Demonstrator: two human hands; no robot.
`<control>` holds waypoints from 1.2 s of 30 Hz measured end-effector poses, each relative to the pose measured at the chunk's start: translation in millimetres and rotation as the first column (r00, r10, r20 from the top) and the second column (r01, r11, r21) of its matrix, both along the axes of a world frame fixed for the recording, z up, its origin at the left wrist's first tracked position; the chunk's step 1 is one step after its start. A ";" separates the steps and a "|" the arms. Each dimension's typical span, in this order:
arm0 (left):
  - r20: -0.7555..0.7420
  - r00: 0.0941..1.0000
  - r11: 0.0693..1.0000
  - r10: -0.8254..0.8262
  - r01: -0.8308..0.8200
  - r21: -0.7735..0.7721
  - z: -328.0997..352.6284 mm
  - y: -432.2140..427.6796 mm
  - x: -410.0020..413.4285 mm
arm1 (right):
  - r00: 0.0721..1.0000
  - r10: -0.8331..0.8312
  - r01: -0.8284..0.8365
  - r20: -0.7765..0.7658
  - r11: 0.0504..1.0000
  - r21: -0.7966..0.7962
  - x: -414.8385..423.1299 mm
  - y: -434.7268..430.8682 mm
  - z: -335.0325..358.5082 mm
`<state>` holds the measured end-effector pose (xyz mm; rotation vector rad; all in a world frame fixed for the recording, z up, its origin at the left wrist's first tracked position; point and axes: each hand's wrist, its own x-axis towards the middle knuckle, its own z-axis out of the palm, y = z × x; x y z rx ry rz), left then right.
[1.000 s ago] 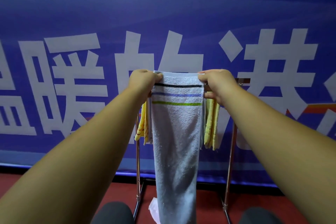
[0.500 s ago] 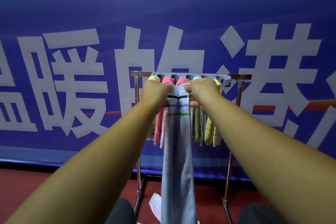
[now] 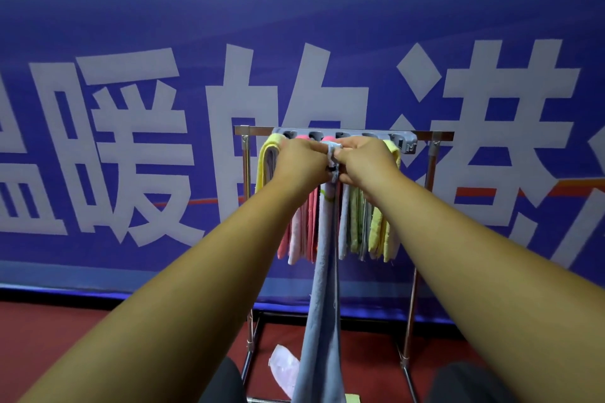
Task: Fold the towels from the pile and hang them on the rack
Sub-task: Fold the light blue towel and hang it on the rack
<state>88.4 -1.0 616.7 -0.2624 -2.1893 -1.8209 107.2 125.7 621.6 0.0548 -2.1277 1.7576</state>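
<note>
As it backs the whole scene, banner (image 3: 131,26): blue with big white characters. It plays no part in the task, but it means the rack can only be reached from the front.
Floor (image 3: 98,330): red, carrying the rack's feet.
Rack (image 3: 255,130): a metal frame standing upright in front of the banner. Its top bar is horizontal, so every towel hangs straight down under its own weight.
Grey towel (image 3: 322,321): this is the one being hung, at the middle of the rack. It is gathered lengthwise into a narrow strip, likely so it fits the gap between its neighbours. Its long axis is vertical, with the striped end up at the hands and the other end running down out of view at the lower edge.
Hung towels (image 3: 302,226): pink, pale green and yellow ones already hang side by side and close together. They are far shorter than the grey one.
Holder (image 3: 406,141): a grey slotted strip along the top bar. I judge that its slots grip each towel's top.
Left hand (image 3: 301,162): pinches the bunched top of the grey towel from its side, just below the holder.
Right hand (image 3: 363,162): does the same from the other side, nearly touching the left. Together they keep the end compact and aimed up at a slot.
Pink cloth (image 3: 284,370): lies on the floor at the rack's foot.
</note>
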 end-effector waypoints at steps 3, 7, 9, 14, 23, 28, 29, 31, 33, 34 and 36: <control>-0.120 0.993 0.996 0.017 -0.028 -0.089 -5.1 -0.3 -3.7 | 0.996 0.090 -0.088 0.013 0.993 -0.083 -1.2 1.8 -0.2; -0.200 0.976 0.993 0.089 -0.102 -0.055 -10.4 -1.8 -9.1 | 0.990 0.140 -0.140 -0.006 0.981 -0.137 3.7 5.0 -1.8; -0.230 0.967 0.986 0.109 -0.134 -0.100 -11.7 -2.7 -11.3 | 0.992 0.125 -0.128 -0.035 0.987 -0.102 3.9 8.1 -4.1; -0.227 0.972 0.988 0.052 -0.084 -0.132 -17.2 -11.5 -12.7 | 0.994 0.102 -0.108 -0.043 0.981 -0.161 -3.3 15.2 -1.3; 0.150 0.885 0.898 -0.440 0.439 0.043 -39.1 -31.5 -4.2 | 0.981 0.167 -0.187 -0.103 0.952 -0.242 -2.7 37.7 12.1; 0.076 0.830 0.819 -0.552 0.522 0.239 -34.1 -18.4 7.1 | 0.990 0.103 -0.129 -0.097 0.943 -0.307 -1.4 46.9 10.0; 0.065 0.819 0.802 -0.571 0.539 0.257 -32.7 -15.8 7.0 | 0.992 0.092 -0.113 -0.083 0.943 -0.314 -0.9 48.0 7.1; 0.059 0.811 0.790 -0.583 0.548 0.275 -29.8 -11.1 6.7 | 0.996 0.093 -0.092 -0.012 0.946 -0.309 0.3 48.9 -2.9; 0.054 0.814 0.787 -0.578 0.539 0.299 -25.9 -6.7 5.2 | 0.987 0.128 -0.094 0.101 0.951 -0.295 -0.4 48.0 -18.9; 0.051 0.821 0.789 -0.569 0.527 0.317 -25.2 -4.3 3.1 | 0.978 0.157 -0.112 0.134 0.949 -0.296 -0.2 46.6 -29.1; 0.060 0.852 0.807 -0.521 0.468 0.361 -24.2 -1.9 -5.5 | 0.958 0.249 -0.188 0.142 0.920 -0.343 1.0 41.8 -49.0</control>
